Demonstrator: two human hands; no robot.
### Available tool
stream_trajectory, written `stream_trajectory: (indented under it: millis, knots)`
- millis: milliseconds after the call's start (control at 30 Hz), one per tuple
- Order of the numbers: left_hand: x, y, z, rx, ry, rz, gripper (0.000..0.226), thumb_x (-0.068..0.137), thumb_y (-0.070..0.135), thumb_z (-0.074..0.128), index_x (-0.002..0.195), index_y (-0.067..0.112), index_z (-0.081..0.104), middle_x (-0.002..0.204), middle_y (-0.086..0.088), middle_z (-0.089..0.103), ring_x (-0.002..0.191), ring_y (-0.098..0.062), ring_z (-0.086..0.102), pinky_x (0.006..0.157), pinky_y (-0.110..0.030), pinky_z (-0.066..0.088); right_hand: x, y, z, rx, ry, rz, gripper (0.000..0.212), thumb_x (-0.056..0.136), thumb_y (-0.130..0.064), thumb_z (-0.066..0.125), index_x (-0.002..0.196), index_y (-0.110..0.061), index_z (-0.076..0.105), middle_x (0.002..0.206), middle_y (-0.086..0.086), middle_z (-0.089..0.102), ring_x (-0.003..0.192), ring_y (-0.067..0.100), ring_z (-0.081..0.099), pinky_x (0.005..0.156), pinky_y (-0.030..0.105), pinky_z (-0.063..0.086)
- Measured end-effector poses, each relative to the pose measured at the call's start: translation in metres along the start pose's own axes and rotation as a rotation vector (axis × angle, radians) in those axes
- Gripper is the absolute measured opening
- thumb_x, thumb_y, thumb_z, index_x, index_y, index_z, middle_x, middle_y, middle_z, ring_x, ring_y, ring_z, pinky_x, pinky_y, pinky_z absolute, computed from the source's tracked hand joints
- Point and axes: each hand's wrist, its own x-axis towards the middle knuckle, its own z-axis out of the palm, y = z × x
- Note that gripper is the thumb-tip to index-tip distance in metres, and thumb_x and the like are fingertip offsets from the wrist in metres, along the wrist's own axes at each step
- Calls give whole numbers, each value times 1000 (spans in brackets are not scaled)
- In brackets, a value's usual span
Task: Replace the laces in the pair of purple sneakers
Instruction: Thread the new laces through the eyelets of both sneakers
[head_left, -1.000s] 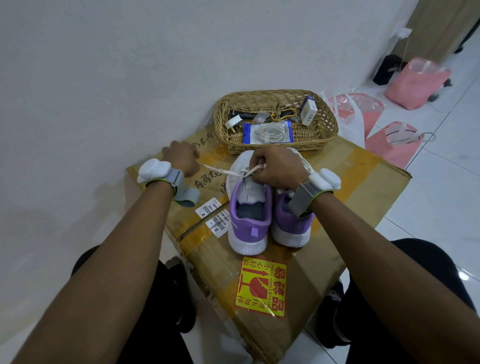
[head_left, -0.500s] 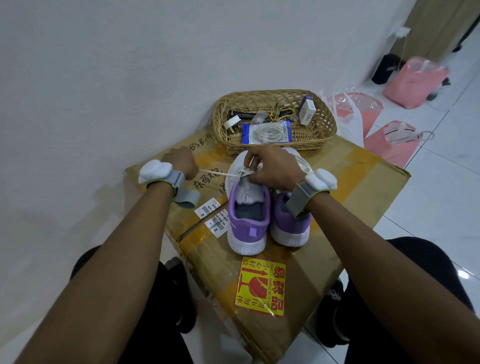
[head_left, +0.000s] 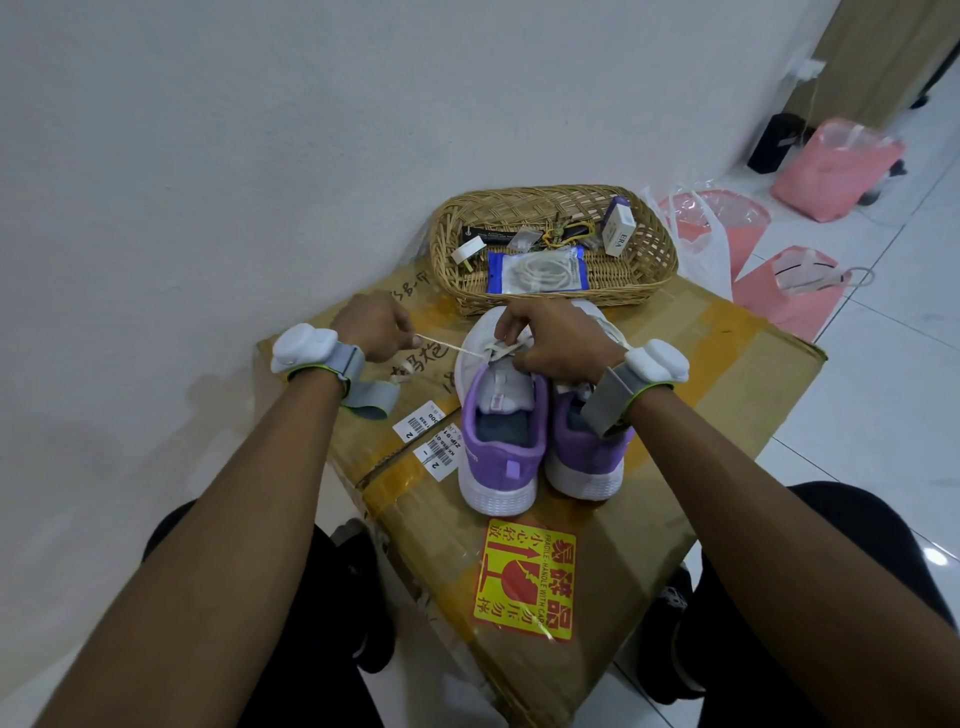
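**Sneakers**, pair, purple with white soles and toes. The left sneaker and right sneaker stood side by side, touching, heels toward the person, on top of a cardboard box.

**Lace**, white. It ran taut from the upper eyelets of the left sneaker out to the left, above the box top.

**Left hand**. Fingers were curled, pinching the outer end of the lace. It was held left of the sneakers, apart from the other hand.

**Right hand**. It lay over the throat of the left sneaker, with thumb and fingers pinching the lace at the eyelets. Hand and wrist hid the front of the right sneaker.

**Wrist units**, two. Each was a white device on a grey strap, the left unit and the right unit.

**Basket**, wicker. It sat on the far part of the box, just beyond the sneaker toes and close to the wall. Contents:
- a blue packet showing a coiled white cord
- a small white carton
- a white plug
- keys

**Sticker**, yellow and red, fragile mark. It was on the near part of the box, below the left sneaker's heel.

**Labels**, white, barcoded, two. They lay just left of the left sneaker.

**Bags**, pink. One bag stood on the tiled floor at far right. Another, the near bag, was beside the box.
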Motion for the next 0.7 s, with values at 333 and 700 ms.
stream_trajectory:
  millis: [333, 700]
  knots:
    - [3, -36, -14, 154, 50, -370, 21, 90, 25, 72, 82, 6, 74, 68, -9, 59, 54, -22, 43, 52, -29, 36, -1, 1, -3, -23, 3, 67, 27, 68, -27, 73, 94, -30, 66, 92, -13, 64, 93, 14, 61, 84, 39, 53]
    - [-16, 28, -19, -414, -57, -49, 37, 103, 34, 49, 78, 13, 65, 50, -6, 37, 37, -18, 32, 46, -23, 31, 2, 8, -5, -39, 87, 78, 18, 91, -35, 62, 95, -19, 67, 92, -2, 69, 88, 17, 62, 75, 30, 47]
